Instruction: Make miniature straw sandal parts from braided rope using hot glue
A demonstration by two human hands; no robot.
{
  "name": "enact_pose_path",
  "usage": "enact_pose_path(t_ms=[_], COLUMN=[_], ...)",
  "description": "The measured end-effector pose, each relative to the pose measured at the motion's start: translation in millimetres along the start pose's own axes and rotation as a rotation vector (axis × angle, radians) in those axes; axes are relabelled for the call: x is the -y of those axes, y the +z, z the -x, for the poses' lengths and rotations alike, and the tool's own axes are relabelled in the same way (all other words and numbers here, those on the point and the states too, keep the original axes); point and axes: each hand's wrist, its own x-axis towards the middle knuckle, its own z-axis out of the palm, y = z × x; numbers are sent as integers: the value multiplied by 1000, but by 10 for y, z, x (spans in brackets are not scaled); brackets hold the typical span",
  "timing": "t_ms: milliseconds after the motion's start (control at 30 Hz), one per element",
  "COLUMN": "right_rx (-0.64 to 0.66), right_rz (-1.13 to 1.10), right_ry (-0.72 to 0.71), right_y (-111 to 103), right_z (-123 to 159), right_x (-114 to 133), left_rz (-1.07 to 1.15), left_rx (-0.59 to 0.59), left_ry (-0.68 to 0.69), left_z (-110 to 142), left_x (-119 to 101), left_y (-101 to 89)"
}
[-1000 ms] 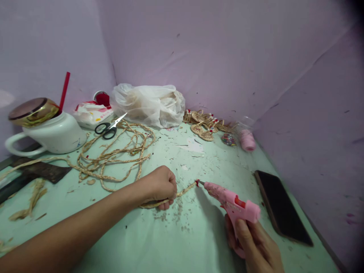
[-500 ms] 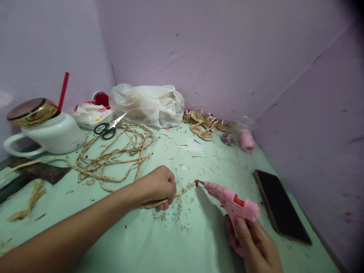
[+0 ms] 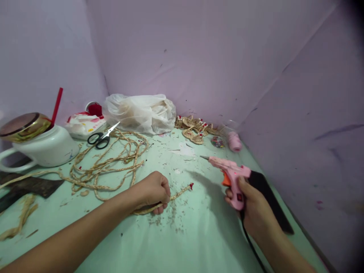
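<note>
My left hand (image 3: 156,191) is closed on a braided straw cord (image 3: 179,193), low over the green tabletop. The cord's short end points right and is tipped with a bit of red thread (image 3: 191,186). From under my wrist the cord runs back to a loose, tangled heap (image 3: 108,167) on the left. My right hand (image 3: 253,204) grips a pink hot glue gun (image 3: 231,172) by its handle, fingers near the orange trigger (image 3: 226,179). Its metal nozzle points left, raised and apart from the cord's end. A black power cable (image 3: 251,242) hangs from the handle.
Black-handled scissors (image 3: 102,139) lie beside the cord heap. A white mug (image 3: 47,146), a dark blade (image 3: 47,185) and a plastic bag (image 3: 142,113) stand or lie left and back. Woven straw pieces (image 3: 193,134), pink thread (image 3: 234,141) and a phone (image 3: 273,201) are rightward.
My right hand has lifted the glue gun up and away from the cord's red tip and turned it. The view has shifted slightly; my left hand still holds the cord.
</note>
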Motion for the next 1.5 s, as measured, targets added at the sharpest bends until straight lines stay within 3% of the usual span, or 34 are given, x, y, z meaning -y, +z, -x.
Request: enact_pose_path(t_ms=[133,267,400,500,533,633,700,833,1233,1500], right_rx=[6,53,-9,-11,34,326,410,449,500,482], right_rz=[42,93,164,198,204,115,37,-29,219,54], right_ry=[20,7,-120,-212,-212,-74,-37,-54,-258,-94], right_y=[148,106,29,108,162,335,408,430,420,428], right_z=[-375,-505,-338,-88,2,224,305,334,382,337], right_x=[94,50,78,78,57,-57,-134,-204,-214,-305], left_rz=[23,72,144,270,327,458,479,463,446,385], left_rx=[5,-22,-71,-78,-67,-22,-14,-16,26,18], left_ry=[35,63,147,238,257,253,220,161,96,124], left_z=[40,83,147,203,219,253,263,268,297,302], left_x=[-5,-1,-42,-79,-86,-85,-78,-69,-74,-103], left_y=[3,14,19,47,66,145,198,252,233,160])
